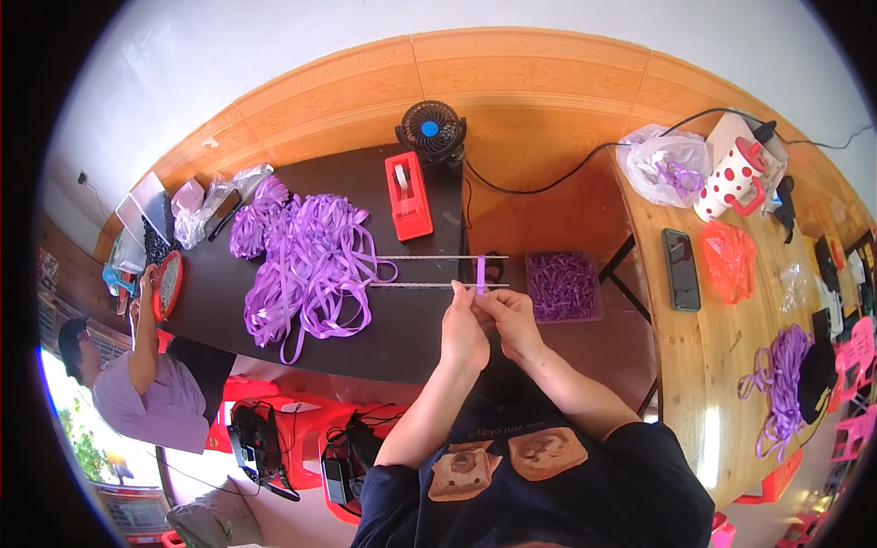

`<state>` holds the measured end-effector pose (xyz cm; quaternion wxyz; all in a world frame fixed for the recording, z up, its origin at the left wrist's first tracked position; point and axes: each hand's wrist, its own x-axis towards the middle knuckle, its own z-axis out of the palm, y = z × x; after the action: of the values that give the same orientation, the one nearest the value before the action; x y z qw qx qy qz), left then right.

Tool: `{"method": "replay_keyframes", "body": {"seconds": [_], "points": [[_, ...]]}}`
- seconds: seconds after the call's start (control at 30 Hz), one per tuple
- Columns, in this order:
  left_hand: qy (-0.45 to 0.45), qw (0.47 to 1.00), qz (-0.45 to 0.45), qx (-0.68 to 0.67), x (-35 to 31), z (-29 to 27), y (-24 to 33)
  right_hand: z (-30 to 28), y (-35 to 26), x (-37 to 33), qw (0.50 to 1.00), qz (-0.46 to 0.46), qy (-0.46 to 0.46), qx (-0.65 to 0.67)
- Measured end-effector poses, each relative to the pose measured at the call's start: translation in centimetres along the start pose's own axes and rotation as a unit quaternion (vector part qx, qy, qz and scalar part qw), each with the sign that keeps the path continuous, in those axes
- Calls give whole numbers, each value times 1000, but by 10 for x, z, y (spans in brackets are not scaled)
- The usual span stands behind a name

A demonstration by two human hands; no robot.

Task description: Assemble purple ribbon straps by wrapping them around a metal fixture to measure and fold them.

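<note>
Two thin metal rods (pixel 420 258) reach out past the right edge of the dark table, side by side. Around both rods near their free ends runs a band of purple ribbon (pixel 481 270). My left hand (pixel 464 331) is closed at the lower rod, its fingertips at the ribbon's near end. Beside it, my right hand (pixel 514 323) pinches at the same spot, thumb and finger together. The hands nearly touch, and the fingertips partly hide the ribbon's end. A big heap of loose purple ribbon (pixel 315 265) lies on the table, left of the rods.
On the dark table (pixel 402 338) stand a red tape dispenser (pixel 408 196) and a small fan (pixel 431 130). A bin of purple pieces (pixel 564 287) sits below, between the tables. The wooden table (pixel 713 365) holds a phone (pixel 681 269) and a dotted cup (pixel 731 183). Another person (pixel 151 393) works at left.
</note>
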<state>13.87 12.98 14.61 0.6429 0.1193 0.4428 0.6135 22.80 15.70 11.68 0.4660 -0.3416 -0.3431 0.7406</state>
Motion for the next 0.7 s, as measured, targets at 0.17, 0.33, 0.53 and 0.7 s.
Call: {"method": "replay_keyframes", "body": {"seconds": [0.17, 0.33, 0.53, 0.7], "points": [[-2, 999, -22, -33, -3, 2, 10, 4, -2, -2, 1000, -5, 24, -1], [-57, 997, -35, -27, -2, -6, 12, 4, -5, -3, 1000, -9, 22, -20], [-158, 984, -77, -30, -1, -15, 22, 7, -14, -14, 1000, -15, 25, -4], [-122, 986, -94, -60, -6, -10, 28, -30, -19, -16, 970, -179, 149, -70]]}}
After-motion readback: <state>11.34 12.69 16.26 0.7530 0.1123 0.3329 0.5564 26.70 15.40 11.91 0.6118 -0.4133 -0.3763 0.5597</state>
